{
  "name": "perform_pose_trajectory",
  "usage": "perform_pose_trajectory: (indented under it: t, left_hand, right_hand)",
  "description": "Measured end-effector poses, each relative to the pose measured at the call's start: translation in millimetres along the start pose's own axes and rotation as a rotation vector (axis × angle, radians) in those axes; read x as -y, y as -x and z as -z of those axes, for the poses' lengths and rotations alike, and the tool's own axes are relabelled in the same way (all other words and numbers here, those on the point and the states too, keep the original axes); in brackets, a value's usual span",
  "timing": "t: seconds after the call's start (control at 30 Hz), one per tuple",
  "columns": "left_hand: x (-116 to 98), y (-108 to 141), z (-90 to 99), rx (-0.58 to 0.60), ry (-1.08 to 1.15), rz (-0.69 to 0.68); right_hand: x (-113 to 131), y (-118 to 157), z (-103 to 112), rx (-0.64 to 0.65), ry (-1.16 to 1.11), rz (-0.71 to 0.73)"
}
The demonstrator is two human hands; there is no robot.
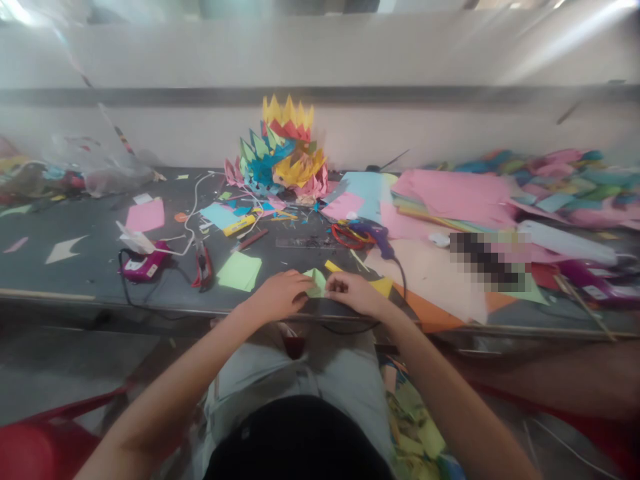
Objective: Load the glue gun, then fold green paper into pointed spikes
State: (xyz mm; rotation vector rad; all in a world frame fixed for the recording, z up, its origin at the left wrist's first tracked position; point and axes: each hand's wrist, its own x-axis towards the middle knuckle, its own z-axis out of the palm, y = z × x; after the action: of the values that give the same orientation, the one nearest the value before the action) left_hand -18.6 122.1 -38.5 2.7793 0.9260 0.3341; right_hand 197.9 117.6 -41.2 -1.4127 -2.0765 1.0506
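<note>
A small piece of light green paper, apparently folded, lies near the table's front edge between my hands. My left hand holds its left side, fingers reaching over it and thumb below. At the right side, the curled fingers of my right hand pinch the paper's edge. Left of my left hand rests a stack of light green paper squares. Yellow paper lies beside my right wrist. The exact folds are blurred.
Behind my hands lie a blue-purple hot glue gun, red-handled scissors and a clear ruler. Folded paper crowns stand against the wall. Left are pliers and a purple box with a cable; right, pink sheets.
</note>
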Motion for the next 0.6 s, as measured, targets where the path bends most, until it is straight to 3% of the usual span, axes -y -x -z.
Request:
perform_pose_trajectory:
  t: [0.2,0.3,0.4,0.5,0.6]
  left_hand:
    - [-2.6,-17.0,12.7,0.128,-0.252,-0.054]
    - [-2.8,-20.7,19.9,0.122,-0.231,-0.027]
    - [-7.2,-19.9,23.4,0.061,-0.064,0.183]
    - [-16.1,-17.1,20.4,-0.014,0.197,0.407]
    - [-23.5,-13.9,15.2,-0.06,0.44,0.456]
  right_hand:
    - [-2.3,1.1,-1.7,-0.048,0.019,0.007]
    - [0.5,5.2,-10.0,-0.195,0.052,0.04]
    - [8.6,12.3,-24.9,-0.366,0.07,0.08]
    - [19.2,18.9,-39.4,-0.37,0.084,0.147]
    - [25.4,21.3,-46.1,-0.378,0.083,0.154]
